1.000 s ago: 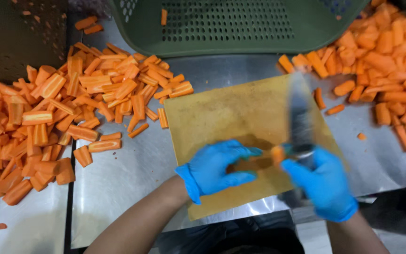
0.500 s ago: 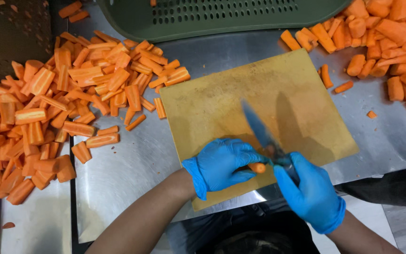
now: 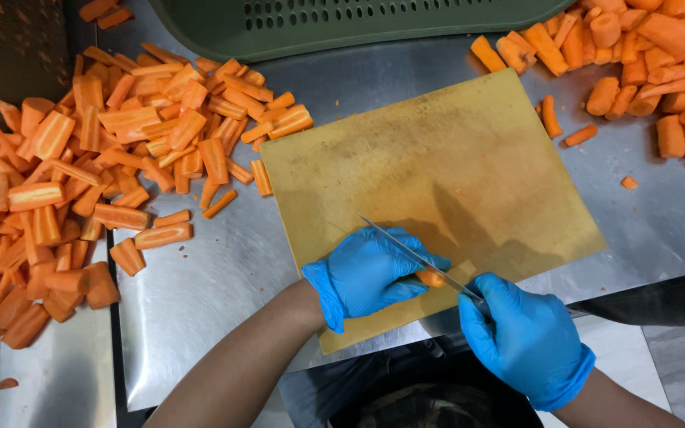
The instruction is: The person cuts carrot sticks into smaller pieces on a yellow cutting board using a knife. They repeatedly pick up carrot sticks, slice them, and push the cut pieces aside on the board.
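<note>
Under the left hand [image 3: 366, 273], a carrot piece [image 3: 431, 278]

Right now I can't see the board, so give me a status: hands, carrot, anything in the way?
Left hand pins carrot piece on cutting board. Right hand grips knife, blade across the carrot. Cut pile left, off the board.

Left hand [image 3: 366, 273] in a blue glove, palm down, fingers [image 3: 415, 265] curled inward and closed over something small; bare left forearm runs from the lower left edge up to the wrist, glove cuff bunched there. Right hand [image 3: 526, 341] also blue-gloved, lower and to the right, closed in a fist-like grip, knuckles up; bare right forearm enters from the bottom right corner. Hands close together, not touching; forearms converge.
</note>
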{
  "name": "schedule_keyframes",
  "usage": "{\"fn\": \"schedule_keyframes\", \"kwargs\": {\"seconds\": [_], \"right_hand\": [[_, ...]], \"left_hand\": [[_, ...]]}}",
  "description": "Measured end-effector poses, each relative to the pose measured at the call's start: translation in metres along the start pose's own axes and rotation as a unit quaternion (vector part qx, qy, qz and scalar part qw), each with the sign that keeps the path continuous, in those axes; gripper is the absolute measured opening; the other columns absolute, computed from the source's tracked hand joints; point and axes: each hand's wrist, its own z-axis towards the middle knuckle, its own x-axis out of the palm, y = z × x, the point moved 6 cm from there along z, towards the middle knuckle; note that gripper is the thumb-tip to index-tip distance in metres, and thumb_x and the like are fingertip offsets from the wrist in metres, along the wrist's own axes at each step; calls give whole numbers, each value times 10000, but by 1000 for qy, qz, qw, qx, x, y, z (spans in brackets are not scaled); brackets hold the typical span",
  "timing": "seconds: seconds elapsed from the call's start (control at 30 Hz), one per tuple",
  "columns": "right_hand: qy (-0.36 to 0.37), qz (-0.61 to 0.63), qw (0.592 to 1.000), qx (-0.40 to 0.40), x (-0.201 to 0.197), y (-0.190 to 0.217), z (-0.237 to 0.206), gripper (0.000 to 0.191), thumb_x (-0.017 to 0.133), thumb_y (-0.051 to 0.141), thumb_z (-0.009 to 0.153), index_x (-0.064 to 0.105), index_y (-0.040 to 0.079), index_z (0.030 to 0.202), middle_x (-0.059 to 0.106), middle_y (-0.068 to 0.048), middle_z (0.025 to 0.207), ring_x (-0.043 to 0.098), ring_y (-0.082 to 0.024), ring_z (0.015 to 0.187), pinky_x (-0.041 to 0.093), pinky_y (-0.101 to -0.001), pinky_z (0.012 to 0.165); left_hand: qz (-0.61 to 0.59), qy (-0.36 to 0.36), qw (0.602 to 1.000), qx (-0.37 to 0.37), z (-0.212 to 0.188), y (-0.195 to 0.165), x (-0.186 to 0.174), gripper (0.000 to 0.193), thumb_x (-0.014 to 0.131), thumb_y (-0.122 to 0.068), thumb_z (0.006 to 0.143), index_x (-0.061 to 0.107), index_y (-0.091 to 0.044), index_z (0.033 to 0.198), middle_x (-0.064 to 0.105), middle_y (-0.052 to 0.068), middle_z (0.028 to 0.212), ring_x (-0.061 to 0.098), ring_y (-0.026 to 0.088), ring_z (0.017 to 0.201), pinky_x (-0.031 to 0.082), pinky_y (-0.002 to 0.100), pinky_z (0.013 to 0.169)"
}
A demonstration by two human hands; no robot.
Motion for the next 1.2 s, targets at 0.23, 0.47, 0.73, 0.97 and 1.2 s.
{"fn": "schedule_keyframes", "kwargs": {"seconds": [0.23,0.47,0.73,0.97,1.2], "right_hand": [[16,-51,998,-16,-5,1,1,182,709,174,835,608,24,855,614,-85,565,600,-276,418,467,-411,404],[10,-93,995,-21,-13,5,10,163,702,173,815,624,31,827,618,-119,554,605,-308,427,466,-445,413],[50,-96,994,-6,-13,9,8,220,693,195,789,678,10,905,603,-137,498,599,-323,380,478,-446,382],[74,-93,993,-4,-13,10,12,206,713,239,821,630,53,788,602,-136,493,606,-328,387,480,-453,387],[111,-116,987,16,-14,13,15,230,700,289,825,638,68,833,639,-155,578,627,-365,422,493,-489,405]], "left_hand": [[77,-44,995,49,7,-29,-32,420,751,-319,856,712,-90,1206,708,101,1034,678,301,961,548,421,831],[390,214,893,-74,-13,-38,-41,290,404,-429,1150,574,-245,1298,589,8,1324,533,200,1211,409,459,998],[503,-5,859,92,7,-50,-4,577,506,-264,1081,376,-167,1634,393,59,1671,363,165,1556,261,426,1290],[373,-23,926,57,6,-51,-11,630,535,-356,1061,345,-177,1635,378,-7,1692,383,131,1541,287,394,1297],[349,-18,936,44,5,-46,-13,656,552,-366,1004,369,-192,1610,382,-1,1675,396,148,1533,296,403,1289]]}}
